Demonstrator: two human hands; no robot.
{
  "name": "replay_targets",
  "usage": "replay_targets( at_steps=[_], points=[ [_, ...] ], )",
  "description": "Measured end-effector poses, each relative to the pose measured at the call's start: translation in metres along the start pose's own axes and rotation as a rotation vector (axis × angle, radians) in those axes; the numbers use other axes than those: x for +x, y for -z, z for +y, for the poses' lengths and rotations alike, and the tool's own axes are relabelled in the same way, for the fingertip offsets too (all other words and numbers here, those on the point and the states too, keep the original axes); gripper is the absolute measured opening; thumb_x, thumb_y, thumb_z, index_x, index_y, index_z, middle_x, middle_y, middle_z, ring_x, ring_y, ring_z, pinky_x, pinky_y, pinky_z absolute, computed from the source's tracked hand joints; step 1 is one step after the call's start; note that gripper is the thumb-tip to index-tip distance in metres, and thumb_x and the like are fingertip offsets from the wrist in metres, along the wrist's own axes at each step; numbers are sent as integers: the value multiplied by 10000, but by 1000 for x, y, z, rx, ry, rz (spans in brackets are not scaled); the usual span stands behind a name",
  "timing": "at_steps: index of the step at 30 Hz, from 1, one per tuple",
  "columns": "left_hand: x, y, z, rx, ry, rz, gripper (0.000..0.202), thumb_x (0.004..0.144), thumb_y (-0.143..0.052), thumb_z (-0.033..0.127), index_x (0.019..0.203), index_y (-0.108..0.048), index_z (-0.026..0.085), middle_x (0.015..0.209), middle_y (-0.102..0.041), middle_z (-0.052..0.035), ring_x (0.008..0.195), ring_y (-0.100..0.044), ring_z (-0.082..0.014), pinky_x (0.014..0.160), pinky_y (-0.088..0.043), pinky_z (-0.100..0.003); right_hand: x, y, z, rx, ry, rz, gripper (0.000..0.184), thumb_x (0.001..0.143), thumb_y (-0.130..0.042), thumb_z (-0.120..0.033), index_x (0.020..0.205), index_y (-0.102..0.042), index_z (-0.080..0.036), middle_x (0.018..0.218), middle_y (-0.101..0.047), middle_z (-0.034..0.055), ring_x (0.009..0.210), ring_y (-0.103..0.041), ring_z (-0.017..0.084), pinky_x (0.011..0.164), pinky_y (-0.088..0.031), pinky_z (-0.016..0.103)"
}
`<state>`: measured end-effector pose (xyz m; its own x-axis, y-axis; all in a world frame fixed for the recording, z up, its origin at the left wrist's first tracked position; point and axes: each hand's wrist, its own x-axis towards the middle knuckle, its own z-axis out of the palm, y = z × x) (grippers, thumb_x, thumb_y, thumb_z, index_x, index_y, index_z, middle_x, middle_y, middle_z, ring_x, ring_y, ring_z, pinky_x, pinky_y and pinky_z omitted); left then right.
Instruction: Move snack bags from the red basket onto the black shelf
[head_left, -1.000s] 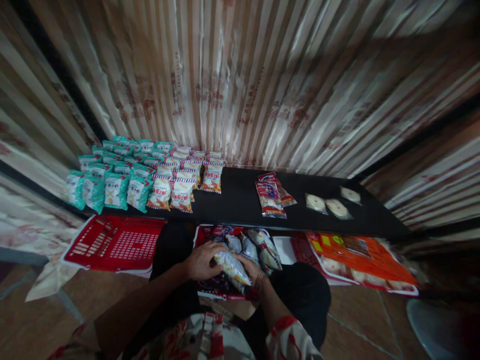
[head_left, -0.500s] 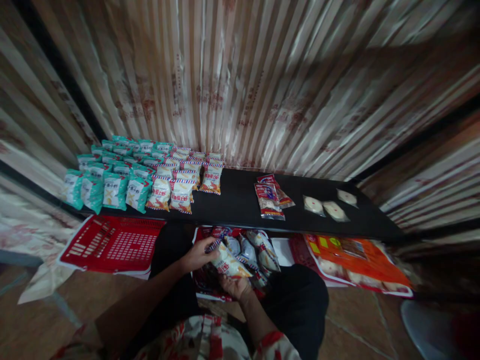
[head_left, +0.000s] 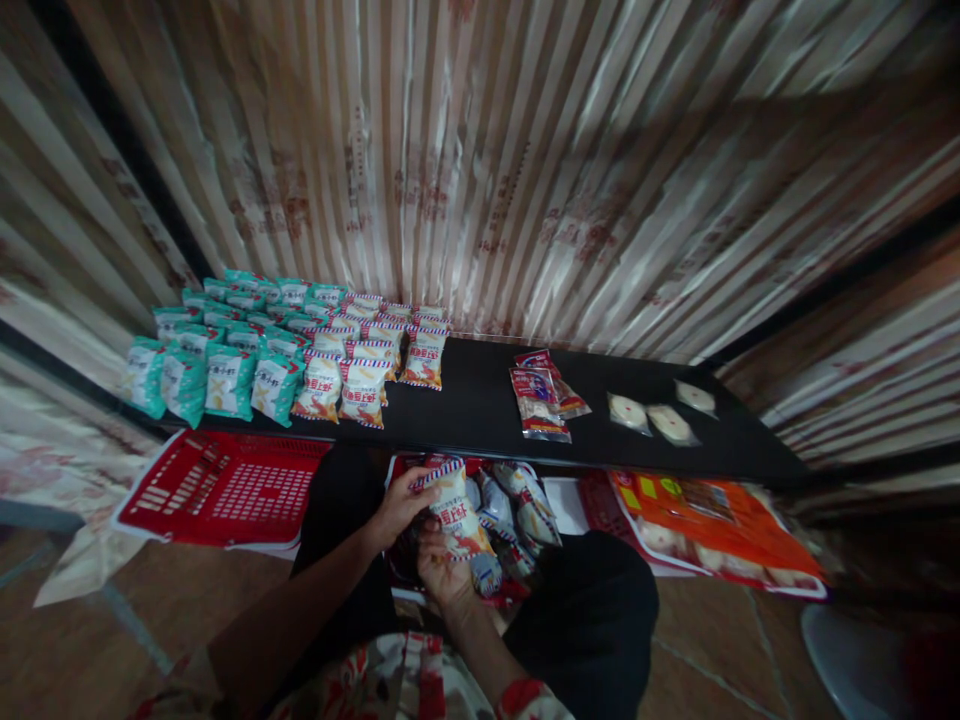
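Note:
Over the middle red basket (head_left: pixel 391 580), I hold a white-and-orange snack bag (head_left: pixel 454 515) with a striped top edge and red lettering. My left hand (head_left: pixel 405 508) pinches its upper left corner. From below, my right hand (head_left: pixel 444 572) has its fingers curled against the bag's lower left side. The end of another snack bag (head_left: pixel 487 575) shows beside the right hand; whether that hand touches it I cannot tell. More snack bags (head_left: pixel 517 490) lie loose in the basket. Similar orange-and-white bags (head_left: pixel 365 392) stand in rows on the black shelf (head_left: pixel 480 400).
Teal snack bags (head_left: pixel 229 382) stand in rows at the shelf's left. Red packets (head_left: pixel 536 400) and round white packaged items (head_left: pixel 670 424) lie farther right. A red basket (head_left: pixel 255 490) is at left, and one with an orange package (head_left: pixel 720 520) at right. A striped curtain (head_left: pixel 465 180) hangs behind.
The held snack bag has turned from tilted to more upright, its printed front now showing. My right hand has shifted slightly left and up along it. The shelf's goods have stayed put.

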<state>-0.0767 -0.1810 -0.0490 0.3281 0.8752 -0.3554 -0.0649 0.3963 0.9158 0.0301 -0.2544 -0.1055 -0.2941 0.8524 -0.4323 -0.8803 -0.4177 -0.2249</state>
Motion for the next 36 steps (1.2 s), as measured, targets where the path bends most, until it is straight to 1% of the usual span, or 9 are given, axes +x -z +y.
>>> replay_targets(
  at_steps=[4,7,11,14,18,23,26,30,36],
  points=[
    [2,1,2,-11,58,11,585,632,-687,499,1081,-509,169,636,-596,39,522,-531,-102,520,-412,-213,3,-5,1,107,6,145,27,761,-563,-230,755,-585,-214,680,-620,3,590,-566,110,548,-492,211],
    [8,8,4,32,-11,0,507,625,-700,457,1010,-553,162,746,-630,6,622,-572,-120,586,-444,-226,5,-4,-4,94,-12,295,165,818,-474,-306,777,-613,-226,712,-667,23,711,-629,173,647,-526,313],
    [15,19,9,166,-86,-49,423,626,-699,412,952,-604,160,878,-648,-19,779,-596,-154,713,-460,-252,4,-7,-18,-39,64,420,231,833,-459,-338,860,-650,-211,736,-693,26,719,-640,186,702,-515,340],
    [19,25,11,261,-71,-76,396,654,-672,398,969,-614,166,855,-656,-12,768,-595,-157,705,-456,-256,0,-14,-28,-200,29,340,292,789,-556,-391,968,-648,-179,848,-710,57,827,-651,218,758,-503,373],
    [29,32,6,331,-60,-44,371,662,-662,395,936,-625,147,819,-662,-20,745,-599,-161,673,-456,-250,-8,-20,-39,-421,-21,222,419,715,-656,-460,1012,-634,-164,900,-703,72,863,-650,234,732,-506,366],
    [41,35,3,477,-93,33,337,681,-652,380,924,-640,147,842,-673,-41,793,-616,-186,707,-468,-263,-11,-27,-43,-555,30,306,376,671,-735,-396,966,-638,-184,887,-705,39,795,-645,186,680,-491,286],
    [41,32,11,510,-116,95,382,702,-646,368,1009,-621,141,964,-670,-77,864,-620,-197,773,-474,-285,-9,-39,-44,-572,60,241,373,673,-741,-395,954,-633,-174,869,-706,46,774,-648,182,698,-484,295],
    [37,25,22,434,-123,191,511,698,-680,361,1141,-556,138,1093,-635,-111,946,-615,-202,855,-463,-299,-8,-55,-45,-570,95,161,394,682,-725,-427,973,-621,-183,835,-708,44,790,-656,200,729,-485,323],
    [36,16,18,185,-95,256,663,689,-721,366,1261,-454,162,1067,-656,-94,995,-611,-214,897,-459,-327,-6,-63,-45,-592,197,146,459,673,-732,-426,1042,-598,-189,899,-709,55,869,-654,224,766,-485,338]
  ],
)
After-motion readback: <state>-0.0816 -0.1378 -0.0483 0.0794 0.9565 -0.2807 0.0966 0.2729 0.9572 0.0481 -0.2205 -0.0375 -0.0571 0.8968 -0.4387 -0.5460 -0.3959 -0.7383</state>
